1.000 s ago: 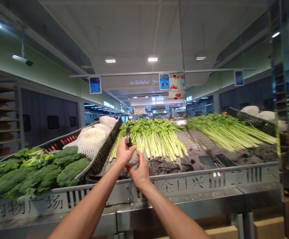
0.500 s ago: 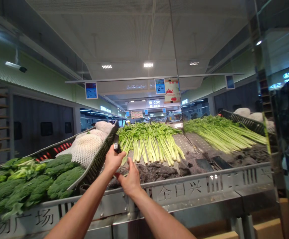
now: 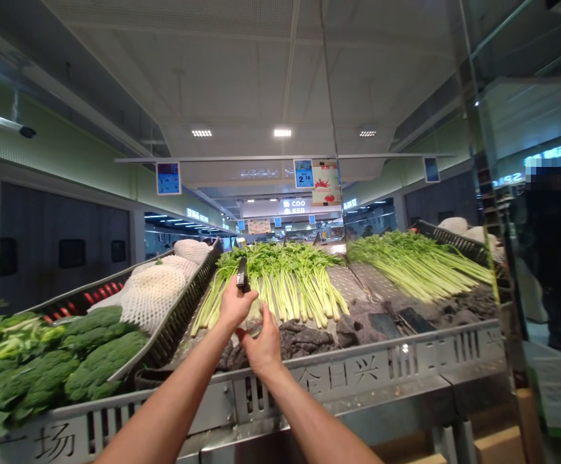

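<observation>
Fingers of the left hand (image 3: 236, 308) wrap tightly round a small black object (image 3: 242, 274), apparently steadying it, while the right hand (image 3: 263, 345) opens partway, no hold discernible; reaching the leafy green celery (image 3: 304, 303) beyond calls for forward extension.

Beneath the celery, a dark metal-looking display surface (image 3: 186, 340) is patterned with small pale marks, and rough, matt, crumpled dark cloth (image 3: 304, 340) is bunched along its front. The ledge (image 3: 357, 390) is finished in glossy metal; the produce on the left is wrapped in white netted foam sleeves (image 3: 152, 296).
</observation>
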A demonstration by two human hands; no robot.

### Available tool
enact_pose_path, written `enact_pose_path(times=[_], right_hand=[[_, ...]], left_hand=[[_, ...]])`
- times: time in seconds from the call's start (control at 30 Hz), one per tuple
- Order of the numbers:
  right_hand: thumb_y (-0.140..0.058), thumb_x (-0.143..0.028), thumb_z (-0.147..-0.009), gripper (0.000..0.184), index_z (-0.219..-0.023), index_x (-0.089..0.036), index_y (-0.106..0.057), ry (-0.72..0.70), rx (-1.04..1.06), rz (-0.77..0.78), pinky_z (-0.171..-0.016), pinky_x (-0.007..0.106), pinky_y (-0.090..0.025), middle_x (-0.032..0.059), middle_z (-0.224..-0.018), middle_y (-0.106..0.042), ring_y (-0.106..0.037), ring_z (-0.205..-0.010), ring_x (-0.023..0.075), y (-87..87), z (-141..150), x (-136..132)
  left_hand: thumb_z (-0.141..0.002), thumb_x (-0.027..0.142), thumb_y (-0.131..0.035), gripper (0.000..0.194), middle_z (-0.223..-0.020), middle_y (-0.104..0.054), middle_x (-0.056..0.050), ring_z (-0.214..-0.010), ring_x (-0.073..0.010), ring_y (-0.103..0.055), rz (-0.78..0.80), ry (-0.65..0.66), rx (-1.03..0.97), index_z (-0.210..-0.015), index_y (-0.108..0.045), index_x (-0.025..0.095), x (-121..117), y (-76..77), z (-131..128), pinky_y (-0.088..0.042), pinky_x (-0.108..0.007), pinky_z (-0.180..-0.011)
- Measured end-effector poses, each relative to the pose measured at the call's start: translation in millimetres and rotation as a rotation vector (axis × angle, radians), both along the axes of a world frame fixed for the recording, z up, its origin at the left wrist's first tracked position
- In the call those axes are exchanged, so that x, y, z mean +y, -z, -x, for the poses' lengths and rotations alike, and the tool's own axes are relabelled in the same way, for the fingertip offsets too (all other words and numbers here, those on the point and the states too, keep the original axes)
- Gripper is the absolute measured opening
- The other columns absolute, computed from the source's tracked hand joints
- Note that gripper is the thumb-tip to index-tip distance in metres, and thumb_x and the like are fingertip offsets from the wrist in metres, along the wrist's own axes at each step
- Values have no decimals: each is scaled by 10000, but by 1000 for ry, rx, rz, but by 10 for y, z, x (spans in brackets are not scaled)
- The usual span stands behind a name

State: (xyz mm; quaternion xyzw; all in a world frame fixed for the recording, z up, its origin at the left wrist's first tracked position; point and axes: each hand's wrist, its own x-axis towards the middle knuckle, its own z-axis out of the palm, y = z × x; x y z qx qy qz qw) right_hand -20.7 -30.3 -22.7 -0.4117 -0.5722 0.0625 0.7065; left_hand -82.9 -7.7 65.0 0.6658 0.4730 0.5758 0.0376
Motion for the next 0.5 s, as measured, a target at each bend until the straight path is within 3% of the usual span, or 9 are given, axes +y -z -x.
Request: enact_pose_path(times=[0.5], right_hand=[[-612,-308,-577,674,-1177,-95,-392,66,-26,2,-869,346,-386,137,-1148,-476,-456,-1043,229,124,-353,-24]], left_hand=[[-549,239,-536,173,-540,-448,53,-490,-94,-421,39,150,-61,-683,-451,172,54,159,-325,-312,-207,-477]])
